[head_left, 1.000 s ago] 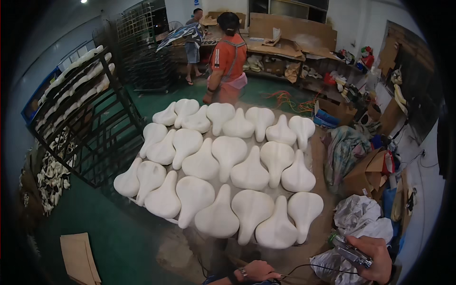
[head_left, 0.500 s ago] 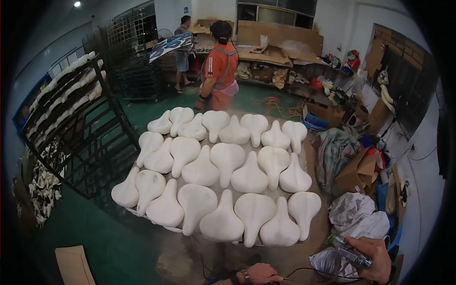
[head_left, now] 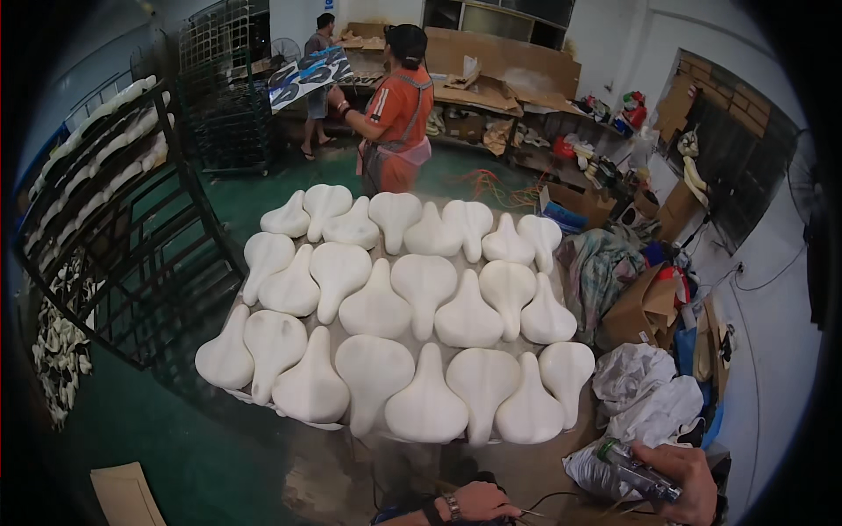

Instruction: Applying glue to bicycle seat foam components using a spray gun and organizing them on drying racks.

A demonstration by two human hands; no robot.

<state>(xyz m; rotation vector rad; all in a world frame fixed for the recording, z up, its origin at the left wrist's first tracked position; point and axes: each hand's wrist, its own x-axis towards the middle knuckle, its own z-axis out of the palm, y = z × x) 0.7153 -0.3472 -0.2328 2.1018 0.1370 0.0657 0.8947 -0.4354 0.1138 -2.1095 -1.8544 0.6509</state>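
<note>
Rows of white foam bicycle saddles (head_left: 425, 298) lie on a low table, alternately turned wide end and nose toward me. At the lower right, my right hand (head_left: 680, 478) is closed around a metal spray gun (head_left: 636, 469) with a green part at its far end, pointing left toward the saddles. My left hand (head_left: 478, 501) is at the bottom centre, below the front row. Its fingers are closed on a thin dark hose (head_left: 548, 501) that runs right toward the spray gun. A watch (head_left: 453, 507) is on the left wrist.
A dark metal rack (head_left: 167, 219) holding more saddles stands at left. White sacks (head_left: 645, 390), cardboard boxes (head_left: 645, 307) and cloth line the right side. Beyond the table stands a person in orange (head_left: 403, 110); another person (head_left: 317, 83) is near a patterned sheet (head_left: 311, 77).
The view has shifted slightly. The person in orange has turned and raised a forearm toward the patterned sheet. My hands keep their holds, and the spray gun has tilted a little.
</note>
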